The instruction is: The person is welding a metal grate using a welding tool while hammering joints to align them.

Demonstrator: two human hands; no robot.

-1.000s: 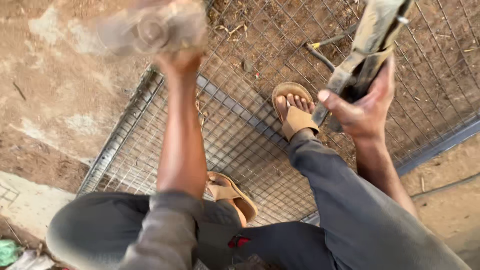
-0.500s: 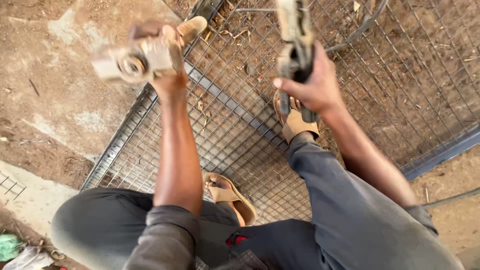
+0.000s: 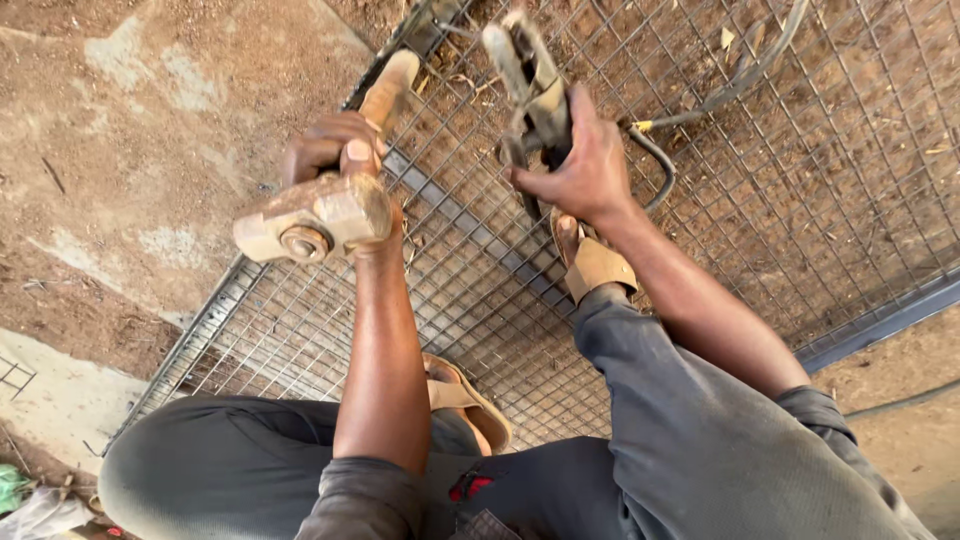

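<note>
**Hammer raised in one hand, welding holder in the other, over a wire-mesh panel**

The hammer [image 3: 320, 215] sits at about 10 o'clock in the view, its blocky, rust-brown metal head nearest the camera and its wooden handle running up and away. It looks heavy at the head and stiff throughout; the sound place to grip is the handle, where the left hand [image 3: 335, 150] is closed around it just behind the head. At 12 o'clock the right hand [image 3: 585, 170] is clenched on a clamp-type electrode holder [image 3: 530, 80], rigid metal with a dark cable [image 3: 690, 110] trailing off toward 2 o'clock. The cable looks limp and likely to drag.

Beneath both lies the steel mesh panel [image 3: 800, 170], thin wires in a dark frame, flat on the dirt ground [image 3: 130, 130]; it probably flexes underfoot. A sandalled foot [image 3: 595, 262] rests on it at centre, another sandal [image 3: 470, 400] lower down.

The holder's tip is blurred, so whether it carries a rod cannot be told. The panel is cut off at the top and right edges.
</note>
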